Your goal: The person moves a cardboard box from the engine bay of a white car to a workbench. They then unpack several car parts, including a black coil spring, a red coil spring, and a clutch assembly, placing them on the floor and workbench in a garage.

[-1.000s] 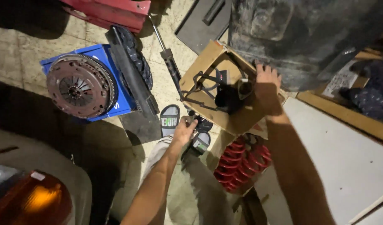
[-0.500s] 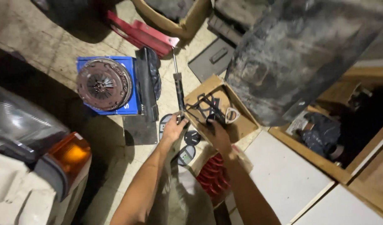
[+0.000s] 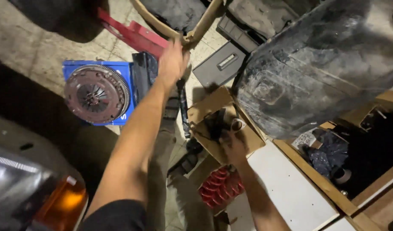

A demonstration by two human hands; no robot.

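Note:
My left hand (image 3: 173,64) is stretched far forward and grips the near rim of a large brown cardboard box (image 3: 196,32) at the top of the view. My right hand (image 3: 232,145) sits low at a small open cardboard box (image 3: 211,102), its fingers on a dark metal part (image 3: 215,124) inside; a small metal ring (image 3: 238,125) lies beside it. Whether the right hand actually grips the part is not clear. A long black rod (image 3: 182,107) lies on the floor between my arms.
A round clutch disc (image 3: 96,94) rests on a blue box (image 3: 126,68) at left. Red coil springs (image 3: 220,184) lie by my legs. A large dirty black panel (image 3: 316,64) overhangs at right, above a white board (image 3: 286,188). A car's orange lamp (image 3: 61,205) is at bottom left.
My left hand left the floor by my feet and reached up and forward to the big box's rim. The view shifted; my right hand stayed at the small box.

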